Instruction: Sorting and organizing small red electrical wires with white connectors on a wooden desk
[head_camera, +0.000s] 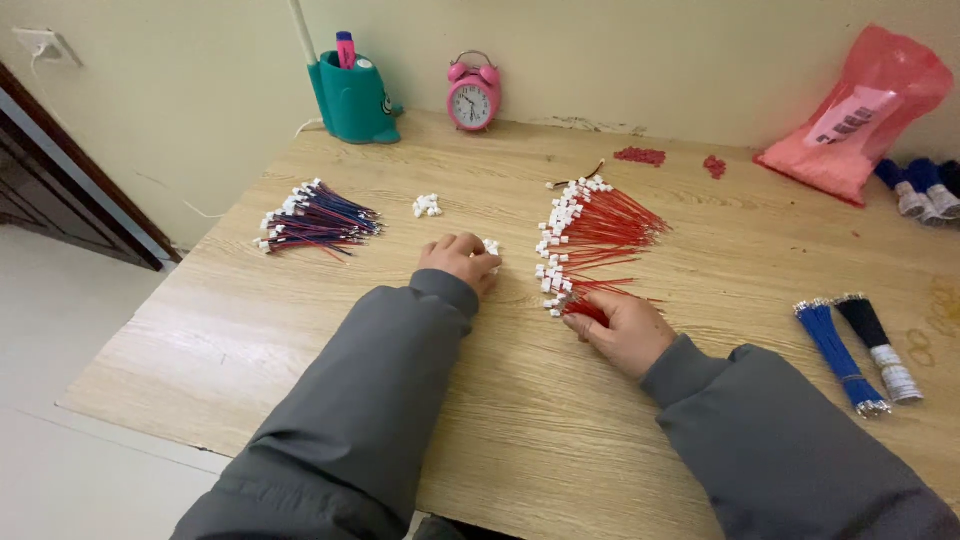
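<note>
Worktop, wood, carried all. Red wires fanned mid-top, white plugs toward the left. Right hand lay on their near end, fingers pinching red strands. Left hand curled loosely at white connectors, touching them; grip unclear. Striped wires lay far left.

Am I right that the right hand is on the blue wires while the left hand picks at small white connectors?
Not quite: in the head view the right hand is on the red wires, not blue ones. The left hand is at the small white connectors.
</note>
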